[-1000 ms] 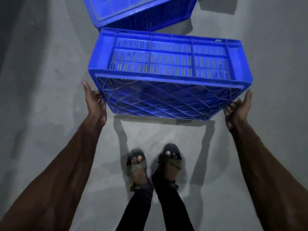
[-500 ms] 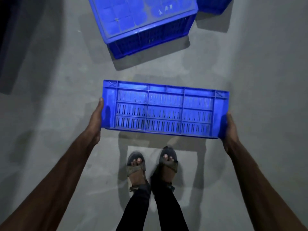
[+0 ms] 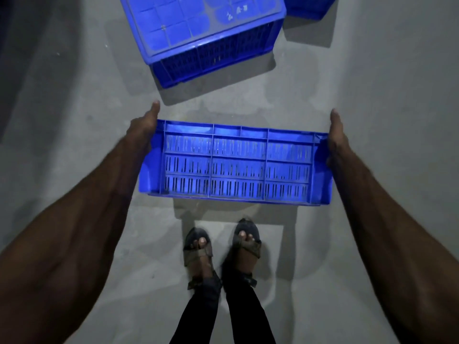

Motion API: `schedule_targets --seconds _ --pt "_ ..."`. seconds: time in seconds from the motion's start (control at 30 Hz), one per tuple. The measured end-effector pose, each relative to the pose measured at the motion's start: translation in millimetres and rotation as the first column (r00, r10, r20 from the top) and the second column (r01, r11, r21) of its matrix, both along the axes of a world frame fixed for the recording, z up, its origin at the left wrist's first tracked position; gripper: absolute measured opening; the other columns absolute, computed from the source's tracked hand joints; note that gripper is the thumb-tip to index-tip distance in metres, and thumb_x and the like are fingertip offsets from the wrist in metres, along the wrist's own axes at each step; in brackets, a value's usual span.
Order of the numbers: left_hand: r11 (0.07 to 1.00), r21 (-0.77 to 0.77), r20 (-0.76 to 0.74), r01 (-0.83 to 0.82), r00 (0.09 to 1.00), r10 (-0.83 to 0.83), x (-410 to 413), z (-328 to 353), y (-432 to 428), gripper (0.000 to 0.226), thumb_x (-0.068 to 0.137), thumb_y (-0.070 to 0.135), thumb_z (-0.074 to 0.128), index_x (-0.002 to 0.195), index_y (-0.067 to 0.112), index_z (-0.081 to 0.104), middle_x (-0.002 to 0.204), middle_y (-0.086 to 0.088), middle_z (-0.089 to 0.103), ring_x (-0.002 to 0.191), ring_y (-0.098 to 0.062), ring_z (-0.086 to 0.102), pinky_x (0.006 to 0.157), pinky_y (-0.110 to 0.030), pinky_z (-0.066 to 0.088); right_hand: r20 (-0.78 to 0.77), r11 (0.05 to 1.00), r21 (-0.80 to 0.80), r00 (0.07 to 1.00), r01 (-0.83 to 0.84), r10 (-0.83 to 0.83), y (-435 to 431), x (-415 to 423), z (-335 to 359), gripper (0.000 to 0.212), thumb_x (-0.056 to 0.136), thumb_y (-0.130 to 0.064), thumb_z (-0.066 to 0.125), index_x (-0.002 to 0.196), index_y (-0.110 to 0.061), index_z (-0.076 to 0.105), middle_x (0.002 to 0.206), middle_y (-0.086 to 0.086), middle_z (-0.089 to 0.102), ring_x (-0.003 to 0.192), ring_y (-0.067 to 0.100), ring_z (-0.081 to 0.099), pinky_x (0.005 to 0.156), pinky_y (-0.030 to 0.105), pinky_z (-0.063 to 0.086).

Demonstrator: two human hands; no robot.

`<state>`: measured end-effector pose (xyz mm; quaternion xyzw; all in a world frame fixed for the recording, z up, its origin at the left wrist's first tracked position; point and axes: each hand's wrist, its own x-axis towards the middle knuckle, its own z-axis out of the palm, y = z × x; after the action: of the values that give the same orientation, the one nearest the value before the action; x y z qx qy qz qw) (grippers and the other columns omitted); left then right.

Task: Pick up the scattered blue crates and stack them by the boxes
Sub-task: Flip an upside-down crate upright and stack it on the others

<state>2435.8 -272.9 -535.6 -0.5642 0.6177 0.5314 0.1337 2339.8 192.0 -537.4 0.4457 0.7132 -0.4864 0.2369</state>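
Both gripping: left hand (image 3: 144, 131) and right hand (image 3: 337, 141) clamp blue crate (image 3: 236, 167) by its short ends; long axis runs hand-to-hand.

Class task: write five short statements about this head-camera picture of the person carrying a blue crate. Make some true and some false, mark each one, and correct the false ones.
1. The left hand and the right hand hold opposite ends of the held crate. True.
2. The person is barefoot. False: both feet wear sandals.
3. A second crate stands on the grey floor ahead of the held crate. True.
4. The held crate touches the second crate. False: bare floor shows between them.
5. The side of the held crate facing the camera is slatted. True.
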Motion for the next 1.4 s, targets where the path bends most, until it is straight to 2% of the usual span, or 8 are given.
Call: schedule_targets --seconds 0.17,0.3,0.4,0.57,0.83,1.1,1.3,1.4 --pt "0.991 -0.114 0.067 -0.068 0.995 0.076 13.3 -0.2 -16.4 0.080 0.037 0.046 0.070 0.106 0.007 0.072 0.103 -0.012 0.075 0.091 -0.032 0.072 0.087 -0.051 0.061 -0.088 0.983 0.181 0.996 0.021 -0.005 -4.8 8.3 20.0 0.069 0.056 -0.063 0.074 0.106 -0.015 0.073 0.104 0.006 0.072 0.092 0.028 0.070 0.089 0.043 0.059" --pt "0.992 -0.047 -0.039 -0.118 0.992 0.116 40.9 42.5 10.5 0.014 0.062 0.017 0.069 0.071 0.008 0.062 0.058 -0.005 0.064 0.063 -0.027 0.059 0.055 -0.033 0.050 -0.149 0.973 0.221 0.988 0.062 -0.029 -4.9 29.8 33.5 0.028 0.059 -0.044 0.071 0.078 -0.025 0.075 0.086 0.002 0.074 0.090 0.027 0.071 0.087 0.043 0.060" --pt "0.996 -0.070 -0.117 -0.053 0.992 0.044 73.8 35.1 16.6 0.024 0.053 0.013 0.058 0.073 0.015 0.072 0.081 -0.011 0.063 0.072 -0.025 0.058 0.065 -0.038 0.048 -0.152 0.971 0.237 0.988 0.026 0.010 -1.7 47.4 28.4 0.013 0.061 -0.041 0.072 0.068 -0.030 0.075 0.074 -0.002 0.070 0.090 0.030 0.071 0.087 0.046 0.059" --pt "0.919 -0.210 -0.053 0.335 0.934 -0.353 125.5 1.0 22.3 0.057 0.064 0.017 0.058 0.111 0.046 0.074 0.096 -0.001 0.077 0.089 -0.022 0.072 0.081 -0.040 0.056 -0.175 0.972 0.196 0.971 -0.127 0.162 -5.3 79.5 9.9 0.038 0.083 -0.045 0.073 0.112 -0.021 0.073 0.103 0.004 0.074 0.098 0.023 0.069 0.095 0.043 0.054" --pt "0.963 -0.081 0.163 0.256 0.957 -0.240 179.5 -54.2 59.3 0.058 0.070 0.036 0.079 0.124 0.033 0.056 0.110 -0.001 0.069 0.108 -0.029 0.066 0.098 -0.045 0.051 0.005 0.980 0.045 0.981 -0.196 0.196 21.5 150.3 -65.7 0.093 0.060 -0.084 0.070 0.131 -0.026 0.055 0.124 0.002 0.068 0.110 0.023 0.067 0.103 0.049 0.051" --pt "0.857 -0.084 0.243 0.508 0.845 -0.477 152.3 -60.1 40.8 0.064 0.093 0.032 0.073 0.144 0.017 0.038 0.131 -0.017 0.064 0.114 -0.038 0.064 0.097 -0.044 0.050 0.039 0.949 0.047 0.950 -0.313 0.311 20.8 134.8 -45.3 0.069 0.088 -0.061 0.066 0.141 -0.019 0.050 0.129 0.006 0.063 0.108 0.022 0.063 0.095 0.036 0.049" --pt "0.868 -0.242 0.159 0.435 0.900 -0.406 81.5 -44.8 51.0 0.067 0.092 0.055 0.068 0.134 0.006 0.049 0.129 -0.021 0.065 0.119 -0.041 0.062 0.096 -0.043 0.048 -0.039 0.955 -0.102 0.961 -0.278 0.276 28.7 66.2 -88.0 0.096 0.072 -0.087 0.061 0.139 -0.017 0.055 0.136 0.013 0.062 0.117 0.031 0.064 0.103 0.053 0.050" --pt "0.924 -0.269 0.078 0.273 0.962 -0.261 56.4 -53.5 54.0 0.074 0.086 0.072 0.062 0.133 0.015 0.052 0.130 -0.014 0.066 0.118 -0.035 0.063 0.101 -0.042 0.049 -0.126 0.950 -0.187 0.966 -0.248 0.228 -4.2 45.2 -53.5 0.078 0.094 -0.073 0.040 0.119 -0.002 0.064 0.107 0.016 0.071 0.088 0.022 0.070 0.074 0.028 0.059"
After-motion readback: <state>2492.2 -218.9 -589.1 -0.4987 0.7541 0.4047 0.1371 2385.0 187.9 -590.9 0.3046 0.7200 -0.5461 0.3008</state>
